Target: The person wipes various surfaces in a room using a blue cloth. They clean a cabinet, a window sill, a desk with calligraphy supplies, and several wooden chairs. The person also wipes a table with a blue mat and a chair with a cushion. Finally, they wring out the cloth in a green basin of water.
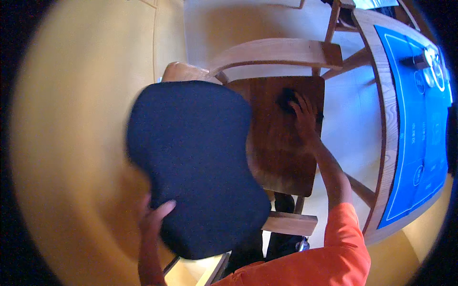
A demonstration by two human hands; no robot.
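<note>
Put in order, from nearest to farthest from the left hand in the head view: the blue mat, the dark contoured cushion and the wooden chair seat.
1. Dark contoured cushion: gripped by the left hand at its left edge.
2. Wooden chair seat: right of the cushion.
3. Blue mat: on the table, far right.

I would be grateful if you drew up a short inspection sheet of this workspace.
Surface: brown wooden chair seat, partly hidden by the cushion in this view.
Job's things: dark contoured cushion; small dark item, perhaps a cloth, on the seat.
Clutter: small dark object on the blue mat, too blurred to identify.
Hands: left hand grips the cushion's edge, thumb on top; right hand is at the dark item, grip unclear.
Cables: nothing seen.
Surroundings: yellowish wall at left, wooden table at right, pale floor.
</note>
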